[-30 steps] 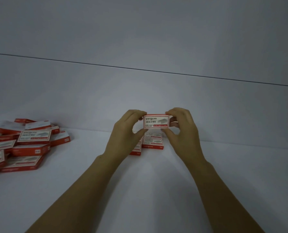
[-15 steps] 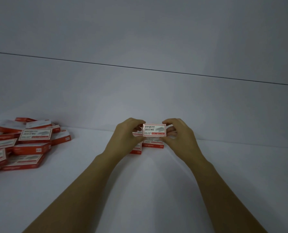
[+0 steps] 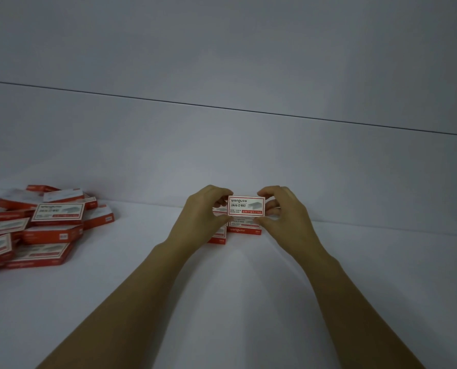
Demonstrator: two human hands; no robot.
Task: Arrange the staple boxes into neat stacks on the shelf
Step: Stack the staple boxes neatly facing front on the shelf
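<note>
My left hand [image 3: 200, 221] and right hand [image 3: 287, 219] pinch one staple box [image 3: 246, 206] by its ends, just above a small stack [image 3: 244, 230] on the white shelf [image 3: 235, 302], with a messy pile of boxes [image 3: 49, 222] off to the left.

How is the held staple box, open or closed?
Looks closed: the staple box shows an unbroken face; left hand and right hand hide its ends.

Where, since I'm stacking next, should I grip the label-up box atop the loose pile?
Probably its two long sides, pinched from above: the box lies flat on top of the pile, its near side exposed, with nothing over it.
</note>
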